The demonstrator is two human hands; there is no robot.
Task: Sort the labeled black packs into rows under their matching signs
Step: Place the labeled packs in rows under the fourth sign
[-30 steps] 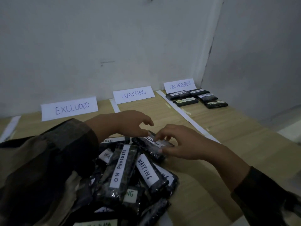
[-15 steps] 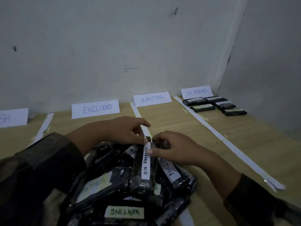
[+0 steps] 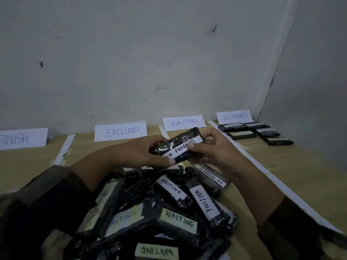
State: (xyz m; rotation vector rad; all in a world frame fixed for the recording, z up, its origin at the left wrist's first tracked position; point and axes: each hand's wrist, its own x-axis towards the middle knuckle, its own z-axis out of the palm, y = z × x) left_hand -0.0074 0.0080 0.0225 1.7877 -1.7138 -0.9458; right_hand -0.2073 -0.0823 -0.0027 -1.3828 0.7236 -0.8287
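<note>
A black pack labeled ON PROGRESS [image 3: 178, 146] is lifted above the pile, held at both ends. My left hand [image 3: 144, 154] grips its lower left end and my right hand [image 3: 216, 149] pinches its upper right end. Below lies a heap of black packs [image 3: 169, 209], most showing WAITING labels, one ON PROGRESS. Paper signs stand against the wall: FINISH [image 3: 20, 138], EXCLUDED [image 3: 121, 131], WAITING [image 3: 183, 121], ON PROGRESS [image 3: 234, 116]. Several packs [image 3: 255, 132] lie in rows under the ON PROGRESS sign.
The wooden tabletop [image 3: 281, 166] is split into lanes by white paper strips [image 3: 262, 169]. A grey wall runs along the back and a second wall [image 3: 309, 91] closes the right side. My dark sleeves fill the lower left and right corners.
Both hands have lifted the ON PROGRESS pack off the heap and raised it toward the signs. The view has swung left, bringing the FINISH sign into sight.
</note>
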